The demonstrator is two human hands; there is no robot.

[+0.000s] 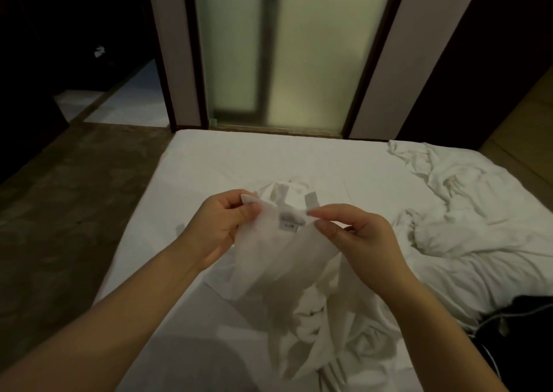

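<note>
Pinching the top edge of a white garment (287, 251) at the middle of the frame, both hands lift it above a white bed (239, 164). The left hand (218, 230) curls thumb and fingers round the cloth's left corner; the right hand (362, 236) nips the edge between thumb and forefinger, its other fingers loosely bent. Between the two hands sits a small label (288, 227), its print too blurred to read. Below the grips the fabric hangs and bunches in folds onto the sheet at the lower middle of the frame. A rumpled white duvet (466, 212) lies at the right, apart from the garment. Something dark, possibly a bag (520, 332), sits at the lower right edge. A frosted glass door (287, 47) stands at the top centre, beyond the bed.
</note>
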